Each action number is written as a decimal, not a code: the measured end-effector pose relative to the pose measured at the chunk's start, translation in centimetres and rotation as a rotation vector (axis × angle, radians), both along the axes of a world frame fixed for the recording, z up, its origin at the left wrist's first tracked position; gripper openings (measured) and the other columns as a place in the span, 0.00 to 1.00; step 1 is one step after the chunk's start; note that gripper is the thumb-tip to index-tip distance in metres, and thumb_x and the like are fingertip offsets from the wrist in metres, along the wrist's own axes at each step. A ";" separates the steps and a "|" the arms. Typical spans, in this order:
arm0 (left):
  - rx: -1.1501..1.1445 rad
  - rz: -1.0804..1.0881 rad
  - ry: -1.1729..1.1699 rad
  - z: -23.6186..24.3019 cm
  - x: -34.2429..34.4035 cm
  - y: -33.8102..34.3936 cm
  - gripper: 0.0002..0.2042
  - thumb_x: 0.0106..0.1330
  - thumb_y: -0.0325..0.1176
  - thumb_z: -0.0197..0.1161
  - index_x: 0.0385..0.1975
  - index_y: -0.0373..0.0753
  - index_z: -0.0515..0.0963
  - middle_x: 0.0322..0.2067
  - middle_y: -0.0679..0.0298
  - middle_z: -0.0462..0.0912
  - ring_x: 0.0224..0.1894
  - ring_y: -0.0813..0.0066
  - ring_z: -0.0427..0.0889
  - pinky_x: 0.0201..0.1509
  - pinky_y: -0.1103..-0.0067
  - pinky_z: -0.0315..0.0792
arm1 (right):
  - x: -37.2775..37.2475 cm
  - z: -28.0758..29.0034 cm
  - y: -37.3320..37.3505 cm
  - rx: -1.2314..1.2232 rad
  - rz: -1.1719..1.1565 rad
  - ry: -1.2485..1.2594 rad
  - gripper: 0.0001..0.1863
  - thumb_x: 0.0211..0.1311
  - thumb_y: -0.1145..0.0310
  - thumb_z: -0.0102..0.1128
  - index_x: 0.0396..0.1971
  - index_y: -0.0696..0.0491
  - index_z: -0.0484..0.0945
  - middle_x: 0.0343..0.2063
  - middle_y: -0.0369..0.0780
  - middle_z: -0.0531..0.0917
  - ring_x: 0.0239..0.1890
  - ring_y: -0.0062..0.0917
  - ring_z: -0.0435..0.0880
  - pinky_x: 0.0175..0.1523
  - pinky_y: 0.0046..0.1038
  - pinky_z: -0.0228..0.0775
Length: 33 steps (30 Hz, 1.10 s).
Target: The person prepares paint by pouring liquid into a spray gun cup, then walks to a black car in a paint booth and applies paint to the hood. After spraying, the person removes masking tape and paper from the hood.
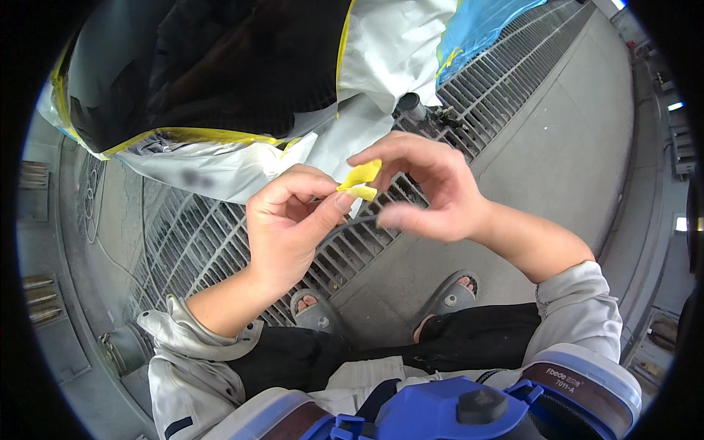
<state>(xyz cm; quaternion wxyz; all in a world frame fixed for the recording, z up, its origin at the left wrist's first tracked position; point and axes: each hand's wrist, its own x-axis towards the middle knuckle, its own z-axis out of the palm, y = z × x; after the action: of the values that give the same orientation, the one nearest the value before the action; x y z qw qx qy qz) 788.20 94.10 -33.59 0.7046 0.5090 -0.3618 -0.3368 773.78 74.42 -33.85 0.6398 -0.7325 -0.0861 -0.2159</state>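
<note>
My left hand [286, 224] pinches a small crumpled piece of yellow masking tape [361, 174] between thumb and fingertips. A pale scrap shows at its lower edge. To the right of the tape, my right hand [444, 192] is held with thumb and fingers spread apart, curved around the tape's right side; its thumb is slightly blurred. No hold by the right hand on the tape can be seen. Beyond both hands lies a glossy black panel [220, 70], bordered by yellow tape and white masking sheeting [392, 40].
Blue film [484, 33] hangs past the white sheeting. A grey cylinder [412, 107] with dark fittings stands by the sheeting above a metal floor grate [506, 84]. My sandalled feet [317, 312] are below. A blue respirator [433, 411] fills the lower edge. A bucket [125, 348] sits left.
</note>
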 end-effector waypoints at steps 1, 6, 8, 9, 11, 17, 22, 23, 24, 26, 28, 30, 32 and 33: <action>-0.006 0.004 -0.003 0.0 -0.2 -0.2 0.06 0.69 0.17 0.70 0.41 0.33 0.82 0.38 0.60 0.85 0.37 0.79 0.86 0.41 0.82 0.81 | 0.0 -0.3 0.3 -0.009 -0.016 0.009 0.23 0.63 0.75 0.74 0.58 0.62 0.81 0.49 0.43 0.85 0.47 0.24 0.86 0.54 0.26 0.79; 0.013 -0.019 0.110 0.3 -0.8 -0.8 0.07 0.71 0.19 0.69 0.43 0.34 0.80 0.38 0.61 0.85 0.37 0.78 0.86 0.42 0.81 0.83 | 0.2 -1.3 0.6 0.188 -0.001 0.007 0.12 0.66 0.82 0.71 0.48 0.62 0.83 0.45 0.42 0.85 0.47 0.23 0.87 0.53 0.24 0.81; 0.038 -0.012 0.151 0.6 -1.0 -0.8 0.07 0.71 0.19 0.69 0.45 0.34 0.79 0.38 0.61 0.85 0.37 0.78 0.87 0.44 0.80 0.84 | 0.0 -1.3 0.7 0.332 0.040 0.041 0.08 0.68 0.83 0.68 0.45 0.62 0.83 0.44 0.41 0.85 0.47 0.22 0.87 0.53 0.24 0.81; 0.039 -0.024 0.147 0.7 -1.0 -0.9 0.07 0.72 0.19 0.68 0.45 0.34 0.79 0.39 0.60 0.85 0.38 0.77 0.87 0.44 0.80 0.84 | 0.1 -1.3 0.6 0.394 0.063 0.071 0.08 0.69 0.82 0.68 0.45 0.62 0.82 0.44 0.41 0.85 0.47 0.21 0.87 0.53 0.23 0.81; 0.043 -0.044 0.140 0.9 -1.1 -0.9 0.06 0.72 0.19 0.67 0.45 0.33 0.79 0.39 0.60 0.86 0.39 0.76 0.88 0.45 0.79 0.85 | 0.1 -1.3 0.6 0.489 0.112 0.094 0.07 0.70 0.82 0.66 0.45 0.62 0.82 0.43 0.40 0.85 0.47 0.20 0.87 0.52 0.22 0.81; 0.052 -0.088 0.142 1.1 -1.4 -1.1 0.05 0.74 0.19 0.64 0.46 0.32 0.79 0.42 0.57 0.87 0.41 0.75 0.89 0.46 0.78 0.85 | 0.4 -1.7 -0.1 0.556 0.132 0.123 0.06 0.72 0.80 0.65 0.45 0.59 0.79 0.41 0.36 0.85 0.42 0.15 0.86 0.48 0.20 0.81; 0.147 0.005 0.074 1.2 -1.9 -2.0 0.05 0.75 0.20 0.64 0.46 0.32 0.79 0.42 0.58 0.86 0.41 0.75 0.89 0.44 0.79 0.85 | 0.5 -2.3 -1.1 0.545 0.073 0.119 0.05 0.72 0.75 0.69 0.42 0.58 0.82 0.36 0.32 0.86 0.37 0.09 0.82 0.43 0.17 0.76; 0.150 0.026 0.101 1.2 -2.1 -2.3 0.04 0.74 0.20 0.64 0.45 0.32 0.80 0.42 0.59 0.86 0.40 0.76 0.88 0.44 0.80 0.84 | 0.4 -2.5 -1.3 0.562 0.071 0.125 0.05 0.71 0.75 0.69 0.42 0.58 0.82 0.35 0.32 0.86 0.37 0.09 0.82 0.43 0.16 0.76; 0.160 0.053 0.132 1.2 -2.4 -2.7 0.04 0.74 0.20 0.64 0.45 0.32 0.80 0.42 0.59 0.86 0.40 0.76 0.88 0.44 0.80 0.84 | 0.4 -2.7 -1.4 0.573 0.069 0.123 0.06 0.71 0.75 0.70 0.42 0.58 0.82 0.35 0.32 0.86 0.36 0.09 0.82 0.42 0.16 0.76; 0.175 0.069 0.108 1.1 -2.7 -3.2 0.03 0.74 0.20 0.65 0.43 0.32 0.80 0.41 0.59 0.87 0.41 0.76 0.88 0.42 0.81 0.84 | 0.6 -3.1 -1.8 0.492 0.057 0.095 0.06 0.70 0.74 0.71 0.41 0.57 0.82 0.35 0.31 0.85 0.36 0.10 0.82 0.42 0.16 0.75; 0.151 0.053 0.046 1.0 -2.7 -3.7 0.03 0.74 0.20 0.66 0.44 0.32 0.80 0.41 0.59 0.86 0.41 0.76 0.88 0.42 0.81 0.84 | 0.6 -3.4 -2.5 0.436 0.076 0.092 0.07 0.69 0.77 0.70 0.42 0.57 0.80 0.37 0.32 0.85 0.38 0.11 0.82 0.44 0.16 0.75; 0.143 0.048 0.026 0.8 -2.8 -4.0 0.04 0.73 0.20 0.66 0.44 0.32 0.81 0.41 0.59 0.86 0.41 0.76 0.87 0.40 0.81 0.83 | 0.0 -3.7 -3.6 0.409 0.131 0.125 0.09 0.69 0.82 0.67 0.44 0.57 0.78 0.42 0.35 0.83 0.42 0.13 0.82 0.48 0.18 0.75; 0.157 0.049 -0.015 0.4 -2.7 -4.2 0.04 0.73 0.19 0.66 0.44 0.31 0.81 0.42 0.59 0.86 0.41 0.76 0.87 0.40 0.81 0.83 | -0.3 -4.2 -4.1 0.470 0.138 0.178 0.20 0.65 0.71 0.75 0.53 0.58 0.78 0.43 0.35 0.84 0.42 0.15 0.82 0.48 0.19 0.75; 0.182 0.059 -0.002 0.2 -2.9 -4.2 0.05 0.72 0.18 0.66 0.44 0.31 0.82 0.42 0.59 0.85 0.41 0.76 0.87 0.40 0.81 0.83 | -0.6 -4.5 -4.3 0.536 0.165 0.191 0.24 0.63 0.67 0.77 0.55 0.58 0.77 0.44 0.36 0.84 0.42 0.15 0.83 0.49 0.19 0.75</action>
<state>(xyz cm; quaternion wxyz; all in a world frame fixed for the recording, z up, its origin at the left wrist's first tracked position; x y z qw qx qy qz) 785.33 89.90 -33.40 0.6647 0.5819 -0.3153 -0.3467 773.21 70.15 -38.39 0.8311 -0.5450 -0.0248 -0.1081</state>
